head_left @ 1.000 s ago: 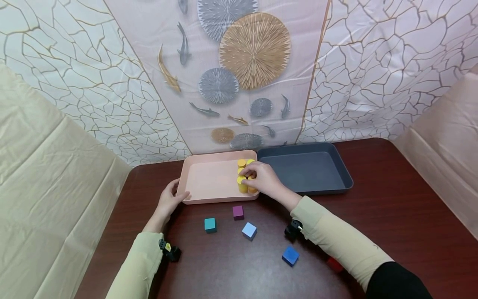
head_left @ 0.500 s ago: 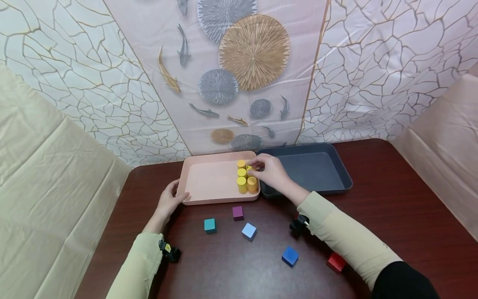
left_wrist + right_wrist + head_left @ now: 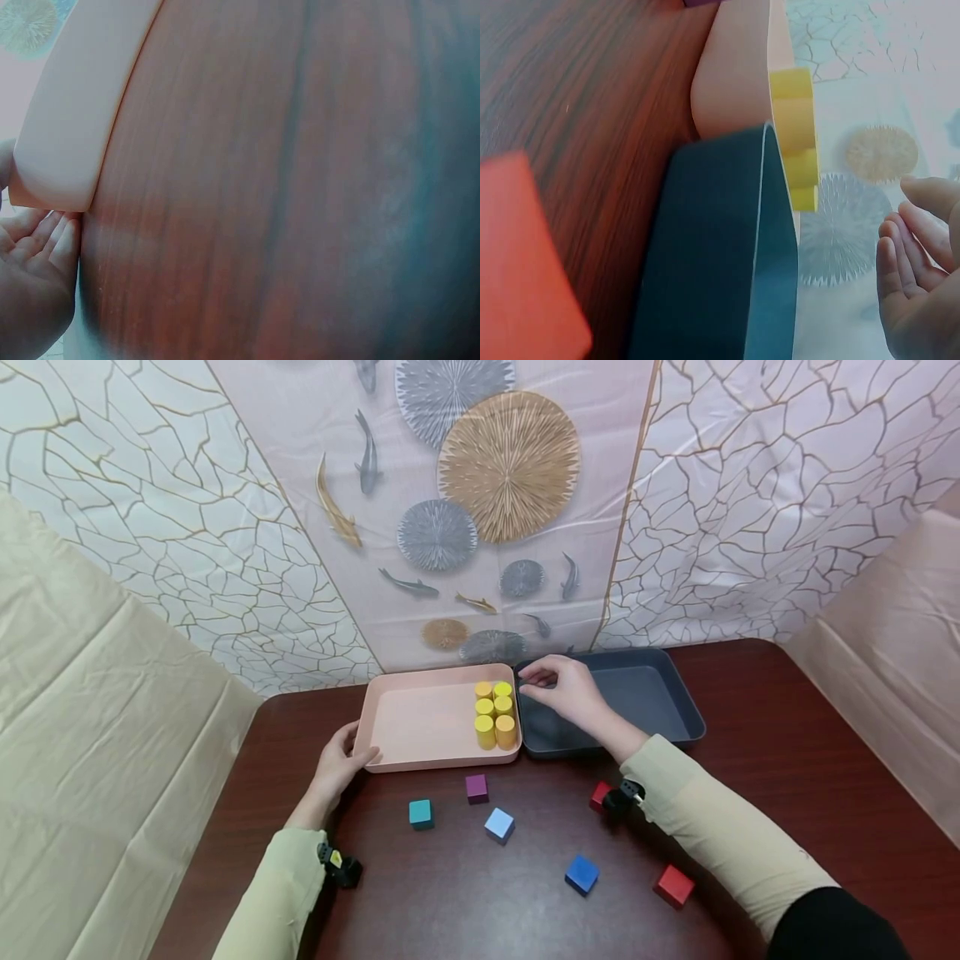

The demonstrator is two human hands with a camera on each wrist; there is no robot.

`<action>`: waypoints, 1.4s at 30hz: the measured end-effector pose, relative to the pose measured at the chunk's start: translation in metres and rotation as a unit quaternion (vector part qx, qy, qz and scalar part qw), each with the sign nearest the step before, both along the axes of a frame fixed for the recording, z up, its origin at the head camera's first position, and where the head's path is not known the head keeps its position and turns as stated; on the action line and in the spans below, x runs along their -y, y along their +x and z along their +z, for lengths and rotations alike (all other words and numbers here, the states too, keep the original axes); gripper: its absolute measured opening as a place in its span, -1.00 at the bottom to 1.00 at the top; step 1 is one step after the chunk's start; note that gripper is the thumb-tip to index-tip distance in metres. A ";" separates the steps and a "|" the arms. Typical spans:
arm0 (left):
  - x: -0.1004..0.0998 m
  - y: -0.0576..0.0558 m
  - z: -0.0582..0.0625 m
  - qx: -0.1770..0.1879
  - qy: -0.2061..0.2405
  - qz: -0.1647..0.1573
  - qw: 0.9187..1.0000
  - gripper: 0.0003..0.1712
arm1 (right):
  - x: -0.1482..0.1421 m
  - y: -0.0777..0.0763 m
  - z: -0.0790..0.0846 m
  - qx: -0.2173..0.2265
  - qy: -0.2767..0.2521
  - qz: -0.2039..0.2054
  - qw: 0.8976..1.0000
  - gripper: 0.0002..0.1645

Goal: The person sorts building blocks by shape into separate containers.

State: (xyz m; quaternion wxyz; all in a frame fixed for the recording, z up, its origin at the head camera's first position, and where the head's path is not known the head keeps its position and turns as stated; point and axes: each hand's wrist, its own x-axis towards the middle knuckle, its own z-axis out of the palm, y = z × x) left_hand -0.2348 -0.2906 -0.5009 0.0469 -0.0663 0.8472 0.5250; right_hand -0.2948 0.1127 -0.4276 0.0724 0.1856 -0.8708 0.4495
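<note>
My left hand (image 3: 337, 768) grips the left end of a pink tray (image 3: 420, 714), with the thumb over its rim and the fingers against its outer wall. In the left wrist view, that hand (image 3: 37, 262) is partly cut off by the frame's edge. Several yellow and orange cylinders (image 3: 485, 732) stand upright in two columns along the tray's right end. My right hand (image 3: 566, 692) hovers over the left part of a dark grey tray (image 3: 637, 697), its fingers loosely bent and holding nothing. The right wrist view shows that hand (image 3: 922, 262) with a gap between thumb and fingers.
In front of the trays, cubes lie scattered on the dark wooden table: teal (image 3: 422, 814), purple (image 3: 477, 788), light blue (image 3: 499, 825), blue (image 3: 582, 874) and red (image 3: 674, 886). Another red cube (image 3: 599, 796) is partly behind the right wrist camera. A patterned cloth (image 3: 510, 468) hangs behind.
My right hand has moved right and away from the cylinders, over the dark tray, uncovering them all. The red cubes have come into view from behind the right arm. The left hand has stayed put.
</note>
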 end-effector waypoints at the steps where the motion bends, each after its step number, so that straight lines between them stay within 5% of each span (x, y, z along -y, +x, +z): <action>1: 0.000 0.000 0.000 0.000 0.000 0.000 1.000 -0.15 | -0.003 -0.001 0.000 0.000 0.000 -0.002 1.000 -0.72; 42: -0.003 0.003 0.002 0.007 0.011 0.000 1.000 -0.09 | -0.130 -0.001 -0.013 0.005 0.060 -0.086 0.995 -0.64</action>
